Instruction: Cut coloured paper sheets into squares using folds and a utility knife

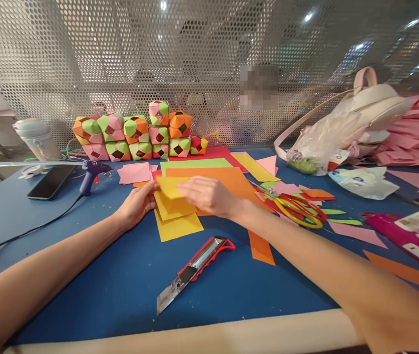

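Several sheets of yellow paper lie overlapped in front of me, one of them raised. My left hand pinches the left edge of the raised sheet between thumb and fingers. Over its right side my right hand is curled, slightly blurred, with the fingers closed on the paper. Under and behind the hands are a large orange sheet and a green sheet. A utility knife with its blade out lies nearer to me, its tip pointing down-left.
Folded paper modules stand stacked at the back. At left are a glue gun, a phone and a bottle. Scissors, a magenta power strip and a white bag lie at right. Beyond is a perforated metal panel.
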The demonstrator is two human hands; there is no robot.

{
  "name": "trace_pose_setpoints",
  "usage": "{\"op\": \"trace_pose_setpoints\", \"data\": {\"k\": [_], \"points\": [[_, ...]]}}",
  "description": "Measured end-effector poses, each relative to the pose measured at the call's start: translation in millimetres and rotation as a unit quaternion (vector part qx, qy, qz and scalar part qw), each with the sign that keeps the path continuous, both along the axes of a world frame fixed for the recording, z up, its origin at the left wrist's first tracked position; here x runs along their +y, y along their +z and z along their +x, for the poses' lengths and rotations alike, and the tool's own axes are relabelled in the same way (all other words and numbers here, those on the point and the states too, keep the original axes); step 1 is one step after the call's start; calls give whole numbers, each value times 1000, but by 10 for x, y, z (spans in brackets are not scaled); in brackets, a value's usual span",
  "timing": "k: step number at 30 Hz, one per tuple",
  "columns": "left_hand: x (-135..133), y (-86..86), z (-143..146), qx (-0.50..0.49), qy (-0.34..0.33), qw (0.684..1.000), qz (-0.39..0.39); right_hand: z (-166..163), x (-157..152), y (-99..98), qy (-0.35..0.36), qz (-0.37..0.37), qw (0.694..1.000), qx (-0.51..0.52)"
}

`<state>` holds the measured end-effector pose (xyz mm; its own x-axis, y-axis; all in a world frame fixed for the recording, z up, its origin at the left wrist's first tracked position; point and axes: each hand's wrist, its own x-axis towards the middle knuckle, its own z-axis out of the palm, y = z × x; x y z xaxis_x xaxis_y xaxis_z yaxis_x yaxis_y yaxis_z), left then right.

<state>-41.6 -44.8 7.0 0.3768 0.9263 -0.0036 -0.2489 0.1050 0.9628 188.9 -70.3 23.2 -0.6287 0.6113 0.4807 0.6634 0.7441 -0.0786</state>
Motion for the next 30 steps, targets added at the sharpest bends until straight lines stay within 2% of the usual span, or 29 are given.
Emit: {"op": "trace_pose_setpoints", "data": {"k": [2,3,6,9,11,13,14,16,18,20,24,26,30], "points": [[2,2,-3,-17,-31,999,-2,-79,-17,-44,96,18,994,-37],[4,-4,-6,-20,-43,999,0,-98,-15,-62,118,29,991,-48],[9,-34,-7,-10,-48,999,10,-97,1,-87,124,40,989,-62],[14,-57,-1,-7,-23,999,22,-68,3,-88,130,28,990,-50],[15,-58,3,-15,-5,999,31,-59,4,-99,99,18,995,7],[15,-47,2,-23,11,999,40,-66,17,-124,19,-2,994,105],[13,-38,-1,-25,18,999,44,-78,27,-141,-26,-35,985,165],[5,-19,-7,-27,23,998,46,-119,51,-181,-89,-142,949,267],[-10,-1,-11,-37,25,998,40,-180,67,-222,-91,-252,911,313],[-33,13,-9,-48,21,998,29,-249,70,-252,-59,-311,897,309],[-59,30,7,-41,14,999,4,-299,81,-241,-22,-337,898,283],[-33,35,9,-43,45,998,-2,-238,109,-198,-39,-332,904,267],[90,38,-20,-72,158,984,-35,-48,136,-110,-85,-329,919,201]]}}
